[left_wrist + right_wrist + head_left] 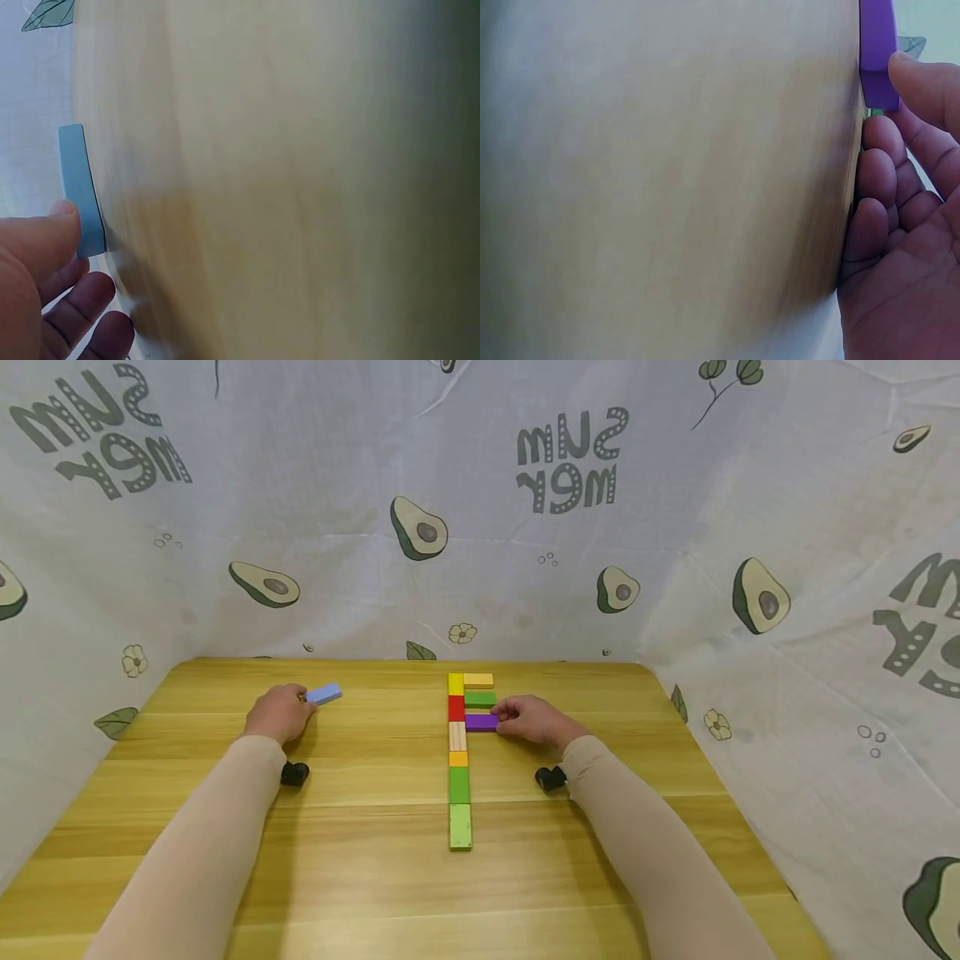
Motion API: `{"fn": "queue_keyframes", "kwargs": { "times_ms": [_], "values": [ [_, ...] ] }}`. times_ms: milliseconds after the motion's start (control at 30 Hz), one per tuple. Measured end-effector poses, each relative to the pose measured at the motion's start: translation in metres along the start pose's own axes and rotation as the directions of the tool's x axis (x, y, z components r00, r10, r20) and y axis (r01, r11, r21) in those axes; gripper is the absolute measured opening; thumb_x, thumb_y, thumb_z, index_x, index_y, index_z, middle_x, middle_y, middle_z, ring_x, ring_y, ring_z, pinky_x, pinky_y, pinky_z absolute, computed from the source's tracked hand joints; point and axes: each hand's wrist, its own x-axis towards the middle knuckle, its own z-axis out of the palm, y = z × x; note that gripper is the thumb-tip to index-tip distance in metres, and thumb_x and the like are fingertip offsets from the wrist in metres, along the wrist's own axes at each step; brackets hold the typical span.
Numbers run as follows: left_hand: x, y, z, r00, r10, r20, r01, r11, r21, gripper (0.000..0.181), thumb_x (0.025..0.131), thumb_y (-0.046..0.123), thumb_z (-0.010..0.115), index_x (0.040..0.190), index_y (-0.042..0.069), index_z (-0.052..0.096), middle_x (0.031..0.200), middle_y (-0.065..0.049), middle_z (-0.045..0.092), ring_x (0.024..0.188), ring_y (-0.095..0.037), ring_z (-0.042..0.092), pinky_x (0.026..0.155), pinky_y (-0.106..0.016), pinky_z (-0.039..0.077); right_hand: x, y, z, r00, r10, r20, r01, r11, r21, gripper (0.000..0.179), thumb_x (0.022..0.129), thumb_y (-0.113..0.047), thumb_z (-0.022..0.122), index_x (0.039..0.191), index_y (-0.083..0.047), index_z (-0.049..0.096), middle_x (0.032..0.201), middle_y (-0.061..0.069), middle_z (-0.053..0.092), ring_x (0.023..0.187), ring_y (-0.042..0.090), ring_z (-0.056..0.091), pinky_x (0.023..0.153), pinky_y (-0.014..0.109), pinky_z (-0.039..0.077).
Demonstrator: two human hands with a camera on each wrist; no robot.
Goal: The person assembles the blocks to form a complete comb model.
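My left hand (281, 713) pinches a light blue block (324, 694) by one end, on the left part of the table. In the left wrist view the thumb lies on the near end of that blue block (80, 187). My right hand (538, 722) pinches the right end of a purple block (481, 722) between thumb and fingers. The purple block's left end meets a column of blocks, beside the pale wood block (457, 737). Above it, a green block (480, 700) and a tan block (478, 681) also stick out rightward from the column.
Down the column come a yellow block (456, 684), a red block (456, 708), an orange block (458, 759), a green block (459, 785) and a light green block (461, 827). A printed cloth (337, 585) hangs behind and beside the wooden table (360, 877).
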Motion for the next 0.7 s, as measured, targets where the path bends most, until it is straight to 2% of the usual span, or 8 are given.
{"fn": "queue_keyframes", "kwargs": {
  "times_ms": [333, 500, 700],
  "values": [
    [0.0039, 0.0004, 0.0011, 1.0, -0.016, -0.012, 0.016, 0.999, -0.032, 0.049, 0.11, 0.024, 0.052, 0.147, -0.008, 0.052, 0.146, -0.035, 0.055, 0.128, -0.054, 0.056, 0.108, -0.067, 0.046, -0.0012, -0.0015, -0.0002, 1.0, 0.01, 0.002, -0.01, 1.0, 0.002, 0.035, 0.101, -0.021, 0.07, 0.134, -0.009, 0.069, 0.116, 0.007, 0.067, 0.107, 0.024, 0.058, 0.105, 0.04, 0.051],
    [0.0059, -0.0024, 0.0007, 1.0, -0.029, 0.006, 0.029, 0.999, -0.033, 0.047, 0.111, 0.024, 0.051, 0.144, -0.009, 0.053, 0.142, -0.034, 0.058, 0.121, -0.05, 0.059, 0.105, -0.066, 0.048, -0.0014, -0.001, -0.0001, 1.0, 0.012, 0.003, -0.012, 1.0, 0.008, 0.035, 0.101, -0.022, 0.07, 0.134, -0.01, 0.069, 0.117, 0.007, 0.067, 0.108, 0.024, 0.058, 0.105, 0.04, 0.051],
    [0.0058, -0.0037, -0.0009, 0.999, -0.037, 0.022, 0.038, 0.998, -0.043, 0.048, 0.112, 0.025, 0.047, 0.146, -0.009, 0.051, 0.145, -0.034, 0.055, 0.124, -0.049, 0.057, 0.107, -0.066, 0.046, -0.0006, 0.0001, -0.0007, 1.0, 0.013, 0.007, -0.013, 1.0, 0.02, 0.035, 0.102, -0.022, 0.069, 0.135, -0.01, 0.069, 0.116, 0.007, 0.068, 0.108, 0.024, 0.058, 0.105, 0.04, 0.051]
  ]
}}
